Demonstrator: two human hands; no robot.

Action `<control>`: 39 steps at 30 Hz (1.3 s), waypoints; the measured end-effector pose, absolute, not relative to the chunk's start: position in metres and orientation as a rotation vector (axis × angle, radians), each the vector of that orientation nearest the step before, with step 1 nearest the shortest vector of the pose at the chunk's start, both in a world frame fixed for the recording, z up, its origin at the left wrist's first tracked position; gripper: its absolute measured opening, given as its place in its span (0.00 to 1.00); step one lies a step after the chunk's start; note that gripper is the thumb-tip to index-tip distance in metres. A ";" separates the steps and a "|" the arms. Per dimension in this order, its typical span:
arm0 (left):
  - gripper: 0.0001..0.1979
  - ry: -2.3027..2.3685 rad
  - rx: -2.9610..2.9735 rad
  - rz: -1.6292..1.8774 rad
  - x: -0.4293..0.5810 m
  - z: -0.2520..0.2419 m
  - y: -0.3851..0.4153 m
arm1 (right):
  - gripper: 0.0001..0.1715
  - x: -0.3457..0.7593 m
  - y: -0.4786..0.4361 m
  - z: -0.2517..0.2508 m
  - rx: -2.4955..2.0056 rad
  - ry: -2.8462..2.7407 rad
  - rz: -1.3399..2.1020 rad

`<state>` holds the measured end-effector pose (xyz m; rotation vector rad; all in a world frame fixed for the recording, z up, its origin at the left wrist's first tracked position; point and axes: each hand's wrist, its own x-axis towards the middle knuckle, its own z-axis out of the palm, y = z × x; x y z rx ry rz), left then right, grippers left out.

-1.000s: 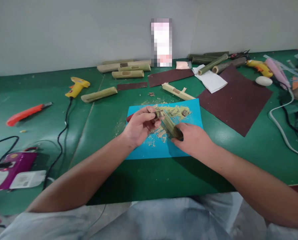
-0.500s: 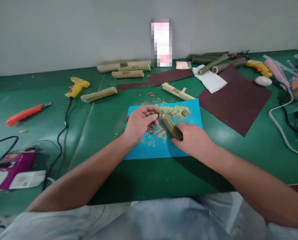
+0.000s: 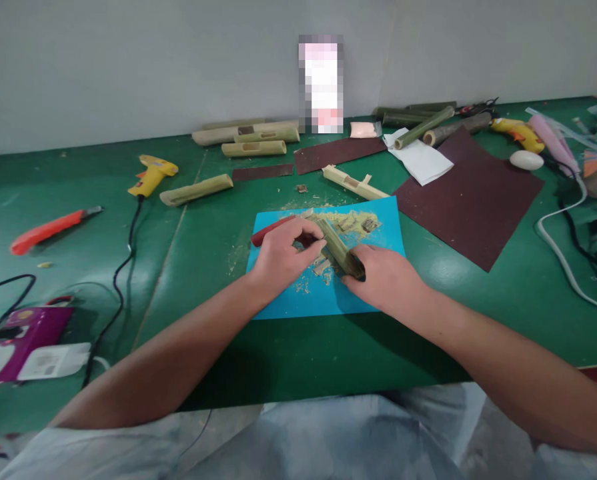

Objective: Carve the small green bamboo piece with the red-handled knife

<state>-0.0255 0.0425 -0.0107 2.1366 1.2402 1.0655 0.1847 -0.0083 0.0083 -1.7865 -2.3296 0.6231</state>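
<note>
A short green bamboo tube (image 3: 336,247) slants over a blue sheet (image 3: 283,303), with my right hand (image 3: 389,277) closed around its near end. My left hand (image 3: 287,252) is beside the tube's left side, thumb and fingertips pinched together close to it; whatever is between them is too small to make out. Pale bamboo shavings (image 3: 351,223) and broken chips (image 3: 322,267) lie on the sheet around the tube. Partly behind my left hand, a red-handled tool (image 3: 271,231) rests on the sheet; its other end is hidden.
Beyond the sheet lie a notched bamboo piece (image 3: 353,181) and a brown sandpaper sheet (image 3: 473,200). A yellow glue gun (image 3: 153,177), an orange-handled cutter (image 3: 48,232) and a purple box (image 3: 28,340) are leftward. More bamboo tubes (image 3: 254,148) lie along the wall.
My left hand has shifted slightly right and down along the tube's side, uncovering more of the red handle. A dark scrap near its fingertips no longer shows. My right hand keeps its hold.
</note>
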 end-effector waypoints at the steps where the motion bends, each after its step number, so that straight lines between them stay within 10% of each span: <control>1: 0.01 1.221 2.170 1.071 -0.026 -0.011 0.043 | 0.11 0.185 -0.008 0.008 -1.782 -2.329 0.623; 39: 0.12 1.138 2.577 0.884 -0.035 -0.020 0.051 | 0.11 0.185 -0.008 0.009 -1.803 -2.304 0.657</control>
